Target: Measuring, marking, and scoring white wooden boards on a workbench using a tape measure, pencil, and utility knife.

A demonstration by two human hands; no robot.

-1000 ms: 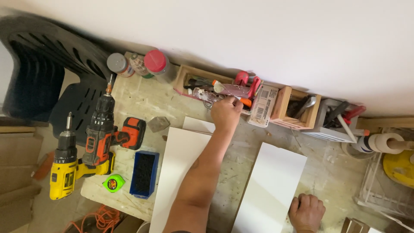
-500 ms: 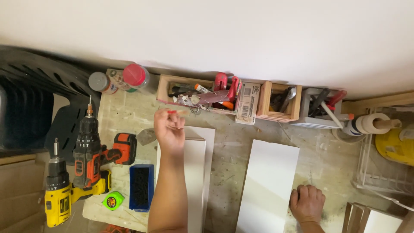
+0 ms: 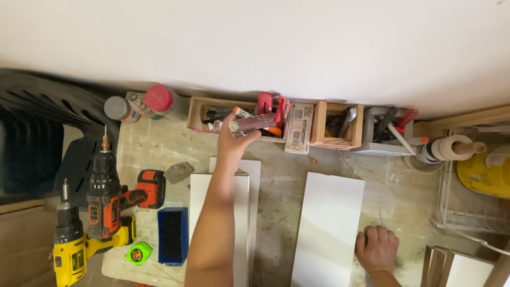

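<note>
A scuffed workbench point(image 3: 297, 159) runs along a white wall. The yellow drill point(image 3: 71, 247) is cut off at the frame's lower edge. The left hand point(image 3: 232, 142), back at the wooden tool box point(image 3: 199, 114) after hovering lower half a second ago, pinches a piece of sandpaper point(image 3: 249, 124); its arm hides part of a white board point(image 3: 241, 212). The right hand point(image 3: 377, 248) lies flat, empty, unmoved, beside another white panel point(image 3: 329, 223).

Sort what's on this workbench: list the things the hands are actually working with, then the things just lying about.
In hand:
left hand gripping a reddish-brown folded sandpaper sheet at the wooden tool box
right hand resting beside the white rectangular board

Lying about:
yellow cordless drill
orange-and-black drill
blue bit case
green tape measure
red-capped can
</note>
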